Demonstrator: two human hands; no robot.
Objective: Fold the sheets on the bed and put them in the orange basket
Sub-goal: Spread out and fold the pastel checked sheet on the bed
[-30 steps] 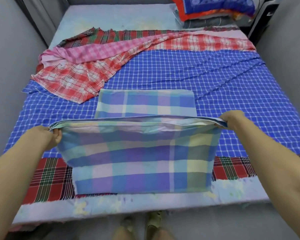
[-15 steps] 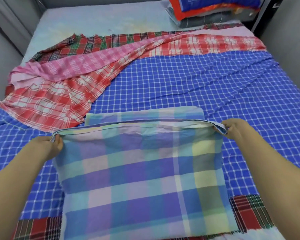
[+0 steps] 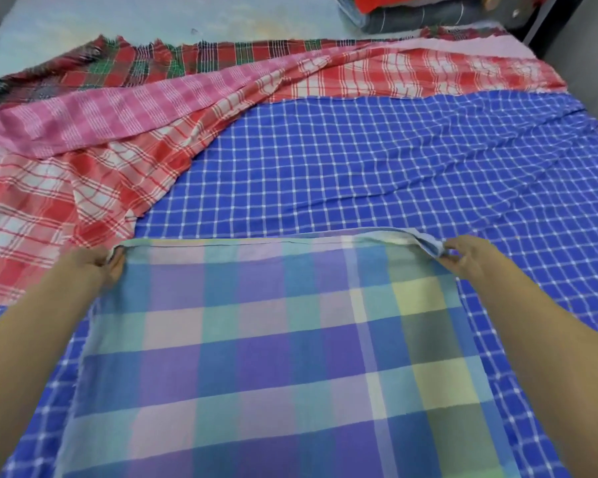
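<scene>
Plaid sheet [image 3: 273, 357]: pastel checks, folded into a layered rectangle. It lies flat near the near edge of the bed, on top of the blue checked sheet [image 3: 377, 174].
Handling: judged light, thin and limp. It will sag and slide apart unless the stacked edges are held together.
Where to hold: the two far corners, pinching all layers at once; the far right corner looks bunched and uneven.
Left hand [image 3: 90, 267]: fingers curled over the far left corner, gripping the edge.
Right hand [image 3: 470, 260]: thumb and fingers pinch the far right corner, where the layers ruffle up.
Other sheets: red checked sheet [image 3: 49, 201], pink sheet [image 3: 118, 112] and tartan sheet [image 3: 221, 53] lie spread and unfolded beyond, across the mattress [image 3: 83, 22].
Far corner: a stack of bedding [image 3: 428, 15].
Orange basket: not in view.
</scene>
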